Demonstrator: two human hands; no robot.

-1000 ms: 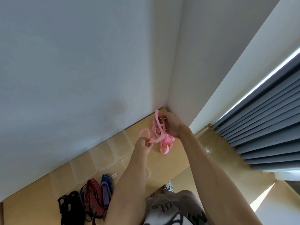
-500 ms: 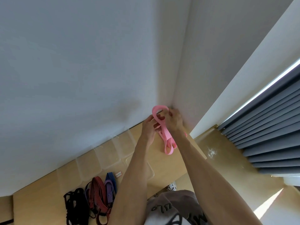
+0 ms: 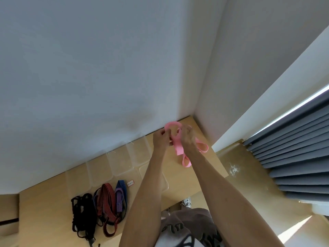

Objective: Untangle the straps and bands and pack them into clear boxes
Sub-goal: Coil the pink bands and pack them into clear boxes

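Fingers of the left hand (image 3: 161, 138) and the right hand (image 3: 187, 138) are curled, pinching the pink band (image 3: 178, 148) right of centre, probably to keep its flat, smooth loops apart while untangling. Lower left, ribbed straps (image 3: 106, 198) lie heaped below the clear boxes (image 3: 117, 161), empty and glossy.

A plain pink band (image 3: 178, 146) above a pale wooden desk (image 3: 44, 207). Beside it lie a black strap (image 3: 81, 214), a red strap with dark stripes (image 3: 106, 202), a blue strap with dark stripes (image 3: 122, 186) and a purple band (image 3: 119, 198). Clear boxes (image 3: 121, 161), white walls (image 3: 89, 68), grey curtain (image 3: 293, 154).
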